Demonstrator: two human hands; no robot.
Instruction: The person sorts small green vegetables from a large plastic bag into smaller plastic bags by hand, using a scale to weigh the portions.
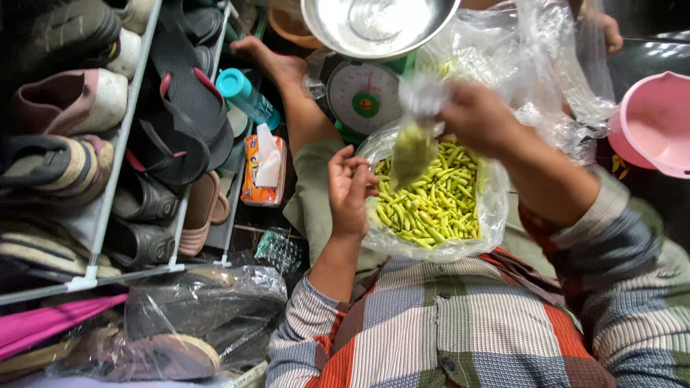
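A large clear plastic bag (496, 208) rests on my lap, full of small green and yellow chillies (431, 205). My right hand (478, 118) grips the top of a small clear bag (413, 147) partly filled with chillies, hanging blurred over the big bag. My left hand (350, 190) is at the big bag's left rim, fingers curled and apart, with nothing visibly in it. Ahead stands a green kitchen scale (364, 100) with a round white dial and a steel bowl (374, 25) on top.
A white shoe rack (108, 194) with sandals and shoes fills the left. A teal bottle (248, 97) and an orange tissue pack (262, 172) lie beside it. A pink basin (658, 122) is at right. My bare foot (277, 65) stretches beside the scale. Bagged shoes (187, 323) lie lower left.
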